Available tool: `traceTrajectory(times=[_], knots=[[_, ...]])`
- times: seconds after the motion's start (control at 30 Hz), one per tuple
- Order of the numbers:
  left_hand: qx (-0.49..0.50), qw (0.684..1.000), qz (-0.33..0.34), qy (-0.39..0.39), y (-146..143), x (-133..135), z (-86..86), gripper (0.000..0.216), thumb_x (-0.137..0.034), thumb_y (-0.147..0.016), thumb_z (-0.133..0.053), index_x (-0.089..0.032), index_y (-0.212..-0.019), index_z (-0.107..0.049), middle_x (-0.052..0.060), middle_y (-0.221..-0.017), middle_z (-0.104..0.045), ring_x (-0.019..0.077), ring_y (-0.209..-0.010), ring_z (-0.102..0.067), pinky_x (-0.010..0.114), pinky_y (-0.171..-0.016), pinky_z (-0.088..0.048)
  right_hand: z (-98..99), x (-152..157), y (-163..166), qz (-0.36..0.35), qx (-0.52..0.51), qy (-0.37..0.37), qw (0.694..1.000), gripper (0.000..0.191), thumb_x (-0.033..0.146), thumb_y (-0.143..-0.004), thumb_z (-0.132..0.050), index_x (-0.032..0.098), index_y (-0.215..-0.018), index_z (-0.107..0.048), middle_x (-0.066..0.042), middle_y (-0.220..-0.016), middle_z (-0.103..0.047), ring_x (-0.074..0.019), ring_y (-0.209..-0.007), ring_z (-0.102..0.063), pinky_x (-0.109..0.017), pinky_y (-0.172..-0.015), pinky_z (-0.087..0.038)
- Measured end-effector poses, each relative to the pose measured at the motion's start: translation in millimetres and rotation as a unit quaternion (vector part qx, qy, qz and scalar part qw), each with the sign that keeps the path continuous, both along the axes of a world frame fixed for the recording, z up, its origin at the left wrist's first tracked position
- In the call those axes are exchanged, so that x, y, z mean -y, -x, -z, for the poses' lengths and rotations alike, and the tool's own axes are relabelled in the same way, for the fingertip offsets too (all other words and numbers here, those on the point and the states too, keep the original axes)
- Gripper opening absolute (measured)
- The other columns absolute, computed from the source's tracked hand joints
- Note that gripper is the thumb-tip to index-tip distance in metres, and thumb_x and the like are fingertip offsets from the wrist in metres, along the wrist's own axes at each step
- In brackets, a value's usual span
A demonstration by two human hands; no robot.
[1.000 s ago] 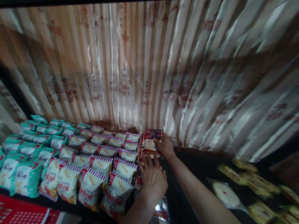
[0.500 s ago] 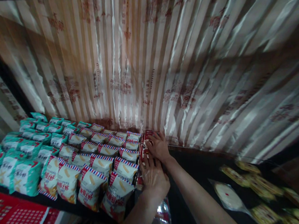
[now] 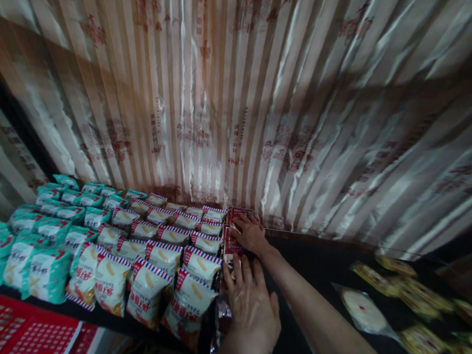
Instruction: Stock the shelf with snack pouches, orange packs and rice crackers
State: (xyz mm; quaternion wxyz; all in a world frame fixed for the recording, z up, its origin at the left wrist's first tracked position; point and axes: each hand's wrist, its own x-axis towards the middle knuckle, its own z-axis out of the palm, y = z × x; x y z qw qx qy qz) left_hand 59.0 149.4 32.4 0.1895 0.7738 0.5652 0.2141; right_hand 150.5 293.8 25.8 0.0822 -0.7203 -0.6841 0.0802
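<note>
My right hand [image 3: 247, 234] reaches to the back of a dark shelf [image 3: 310, 259] and lies with fingers spread flat on a row of dark red snack packets [image 3: 230, 243]. Closer to me, my left hand [image 3: 251, 304] is flat, fingers stretched out, on the front of the same row, over a shiny silver packet [image 3: 223, 312]. Neither hand grips anything that I can see. Just left of that row lie rows of white snack bags with red, white and blue striped tops [image 3: 161, 262].
Teal snack bags [image 3: 38, 246] fill the shelf's left end. A red plastic crate [image 3: 23, 353] sits below at the left. Yellow packets and a round white packet [image 3: 359, 307] lie at lower right. A striped, shiny sheet [image 3: 253, 97] hangs behind the shelf.
My right hand held up a dark red packet at the back, then laid it down and flattened onto the row. My left hand slid back toward me along the row.
</note>
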Motion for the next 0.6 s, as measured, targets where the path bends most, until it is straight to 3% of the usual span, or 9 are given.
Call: traceTrajectory(times=[0.3, 0.6], knots=[[-0.025, 0.998, 0.029, 0.043, -2.5, -2.4, 2.9, 0.063, -0.043, -0.084, -0.047, -0.009, -0.136, -0.039, 0.017, -0.147, -0.025, 0.033, -0.138, -0.017, 0.057, -0.112, -0.014, -13.0, 4.8, 5.3, 0.0, 0.04, 0.012, 0.999, 0.053, 0.054, -0.086, -0.039, 0.029, -0.131, -0.048, -0.005, -0.146, -0.037, -0.034, -0.135, -0.024, -0.051, -0.103, -0.027], [-0.03, 0.999, 0.034, 0.002, -2.4, -6.4, 13.6, 0.057, -0.04, -0.085, -0.046, -0.012, -0.135, -0.043, 0.015, -0.144, -0.036, 0.0338, -0.135, -0.027, 0.058, -0.11, -0.022, -4.4, 6.6, 18.0, 0.04, 0.015, 0.027, 0.999, 0.056, 0.058, -0.087, -0.029, 0.031, -0.134, -0.045, -0.007, -0.148, -0.033, -0.036, -0.137, -0.021, -0.056, -0.104, -0.021]])
